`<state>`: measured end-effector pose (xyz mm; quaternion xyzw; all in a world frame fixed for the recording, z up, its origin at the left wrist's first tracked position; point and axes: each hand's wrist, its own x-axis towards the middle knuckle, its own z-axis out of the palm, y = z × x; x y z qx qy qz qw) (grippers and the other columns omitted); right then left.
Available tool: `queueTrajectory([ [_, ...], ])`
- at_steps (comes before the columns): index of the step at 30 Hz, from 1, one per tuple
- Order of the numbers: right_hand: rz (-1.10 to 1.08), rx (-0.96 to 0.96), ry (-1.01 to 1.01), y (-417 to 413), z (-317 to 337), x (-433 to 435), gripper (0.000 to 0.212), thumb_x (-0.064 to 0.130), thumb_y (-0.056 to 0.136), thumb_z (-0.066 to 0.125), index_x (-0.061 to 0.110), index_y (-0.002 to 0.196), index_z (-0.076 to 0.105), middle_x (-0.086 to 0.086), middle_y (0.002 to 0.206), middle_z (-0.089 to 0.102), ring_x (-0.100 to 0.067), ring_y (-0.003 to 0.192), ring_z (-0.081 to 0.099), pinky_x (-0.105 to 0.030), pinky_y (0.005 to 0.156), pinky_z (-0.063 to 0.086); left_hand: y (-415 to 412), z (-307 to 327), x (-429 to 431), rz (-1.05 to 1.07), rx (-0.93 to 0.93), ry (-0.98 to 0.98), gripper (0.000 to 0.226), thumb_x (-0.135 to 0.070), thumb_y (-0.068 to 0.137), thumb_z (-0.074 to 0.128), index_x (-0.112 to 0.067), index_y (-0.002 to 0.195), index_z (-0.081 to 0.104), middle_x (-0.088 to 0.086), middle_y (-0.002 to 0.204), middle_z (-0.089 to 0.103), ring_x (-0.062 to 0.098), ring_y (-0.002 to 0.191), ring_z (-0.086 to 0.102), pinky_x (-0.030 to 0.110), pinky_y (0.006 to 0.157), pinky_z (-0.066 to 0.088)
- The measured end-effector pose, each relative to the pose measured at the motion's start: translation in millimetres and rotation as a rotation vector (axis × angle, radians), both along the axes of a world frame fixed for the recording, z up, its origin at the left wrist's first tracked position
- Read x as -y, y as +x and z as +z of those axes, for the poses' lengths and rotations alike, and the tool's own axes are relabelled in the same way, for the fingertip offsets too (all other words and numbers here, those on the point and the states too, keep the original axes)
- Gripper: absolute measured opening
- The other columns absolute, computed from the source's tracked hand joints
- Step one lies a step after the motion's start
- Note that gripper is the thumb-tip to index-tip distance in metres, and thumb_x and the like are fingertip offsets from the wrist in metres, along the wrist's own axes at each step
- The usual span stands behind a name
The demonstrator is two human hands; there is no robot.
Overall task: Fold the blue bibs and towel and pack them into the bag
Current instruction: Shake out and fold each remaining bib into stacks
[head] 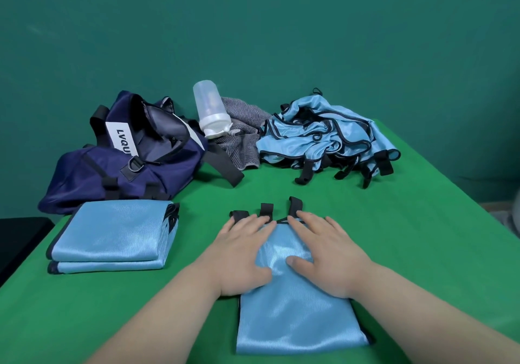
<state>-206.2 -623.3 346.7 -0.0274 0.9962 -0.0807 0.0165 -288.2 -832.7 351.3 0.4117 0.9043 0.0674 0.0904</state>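
A light blue bib [298, 318] lies folded into a long strip in front of me, its black straps pointing away. My left hand [242, 254] and my right hand [329, 254] press flat on its far half, fingers spread, gripping nothing. Two folded blue bibs [112, 234] are stacked at the left. A heap of unfolded blue bibs [326, 135] lies at the back right. The navy bag [123, 155] sits open at the back left. A grey striped towel [242, 138] lies crumpled between the bag and the heap.
A clear plastic bottle [209, 107] stands upside down on the towel. A black bag strap [225, 166] trails over the green table [365, 214]. The table's right edge runs diagonally; a dark object [19, 240] is off the left edge.
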Motion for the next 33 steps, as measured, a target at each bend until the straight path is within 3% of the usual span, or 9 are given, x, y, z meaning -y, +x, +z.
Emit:
queueTrajectory([
  [4, 0.018, 0.025, -0.037, 28.9, 1.8, 11.2, 0.084, 0.071, 0.091, 0.033, 0.034, 0.159, -0.001, 0.009, 0.166, -0.002, -0.008, 0.152, -0.006, -0.035, 0.123, -0.009, 26.7, -2.5, 17.4, -0.032, 0.007, 0.011, 0.093, -0.056, 0.083, 0.046, -0.033, 0.158, -0.004, -0.017, 0.164, -0.007, 0.003, 0.149, -0.015, 0.04, 0.123, -0.009],
  [7, 0.044, 0.069, -0.022, 46.8, 1.1, 17.0, 0.085, 0.073, 0.091, 0.028, 0.034, 0.158, -0.009, 0.012, 0.165, -0.015, -0.005, 0.15, -0.017, -0.037, 0.124, -0.009, 45.5, -6.4, 30.0, -0.034, 0.017, 0.002, 0.092, -0.064, 0.086, 0.042, -0.036, 0.157, -0.01, -0.021, 0.161, -0.021, -0.001, 0.145, -0.027, 0.036, 0.122, -0.013],
  [11, 0.054, 0.109, 0.024, 42.7, 2.1, 16.3, 0.082, 0.07, 0.095, 0.024, 0.032, 0.156, -0.016, 0.009, 0.16, -0.03, -0.007, 0.147, -0.027, -0.039, 0.123, -0.011, 45.8, -7.4, 28.2, -0.001, 0.009, 0.015, 0.076, -0.073, 0.09, 0.001, -0.038, 0.156, -0.012, -0.022, 0.157, -0.03, -0.002, 0.14, -0.037, 0.036, 0.122, -0.014],
  [15, 0.061, 0.135, -0.119, 43.4, 4.5, 10.5, 0.079, 0.061, 0.098, 0.032, 0.037, 0.154, -0.018, 0.01, 0.156, -0.037, -0.006, 0.141, -0.039, -0.039, 0.122, -0.014, 43.9, -11.7, 25.9, 0.069, 0.015, 0.046, 0.085, -0.075, 0.08, 0.002, -0.039, 0.156, -0.009, -0.018, 0.157, -0.031, 0.003, 0.14, -0.039, 0.038, 0.123, -0.013],
  [17, 0.006, 0.042, -0.409, 50.9, 6.2, 6.4, 0.075, 0.055, 0.095, 0.037, 0.044, 0.152, -0.01, 0.018, 0.158, -0.03, 0.001, 0.14, -0.037, -0.036, 0.121, -0.014, 46.0, -11.7, 31.9, 0.136, 0.066, 0.187, 0.081, -0.071, 0.085, 0.019, -0.039, 0.157, 0.004, -0.02, 0.159, -0.024, 0.0, 0.141, -0.035, 0.038, 0.123, -0.01],
  [20, -0.128, -0.042, -0.848, 74.1, 7.6, 3.7, 0.065, 0.044, 0.09, 0.041, 0.048, 0.15, 0.015, 0.033, 0.159, 0.0, 0.016, 0.142, -0.018, -0.029, 0.12, -0.004, 58.2, -10.6, 46.1, 0.287, 0.217, 0.509, 0.057, -0.046, 0.099, 0.051, -0.038, 0.152, 0.032, -0.024, 0.162, 0.0, -0.006, 0.146, -0.018, 0.038, 0.124, -0.001],
  [24, -0.22, -0.105, -1.115, 104.4, -0.4, 13.8, 0.048, 0.027, 0.089, 0.055, 0.04, 0.136, 0.052, 0.032, 0.148, 0.036, 0.02, 0.141, 0.009, -0.026, 0.121, 0.009, 94.8, -15.1, 59.0, 0.246, 0.268, 0.603, 0.054, -0.059, 0.088, 0.049, -0.043, 0.139, 0.045, -0.034, 0.156, 0.01, -0.013, 0.144, -0.009, 0.036, 0.124, 0.008],
  [29, -0.249, -0.146, -1.145, 128.6, -1.2, 28.3, 0.047, 0.026, 0.073, 0.062, 0.034, 0.119, 0.066, 0.026, 0.136, 0.052, 0.006, 0.145, 0.024, -0.026, 0.12, 0.018, 135.4, -6.9, 66.8, 0.116, 0.241, 0.535, 0.048, -0.077, 0.075, 0.05, -0.057, 0.119, 0.047, -0.036, 0.154, 0.015, -0.013, 0.145, -0.006, 0.037, 0.124, 0.009],
  [33, -0.217, -0.15, -1.095, 139.0, -6.9, 31.1, 0.041, 0.026, 0.071, 0.066, 0.046, 0.106, 0.074, 0.023, 0.133, 0.06, 0.011, 0.139, 0.032, -0.034, 0.123, 0.022, 149.3, 0.7, 69.1, 0.006, 0.163, 0.42, 0.067, -0.097, 0.057, 0.042, -0.06, 0.113, 0.05, -0.04, 0.147, 0.022, -0.015, 0.144, -0.004, 0.033, 0.124, -0.001],
])
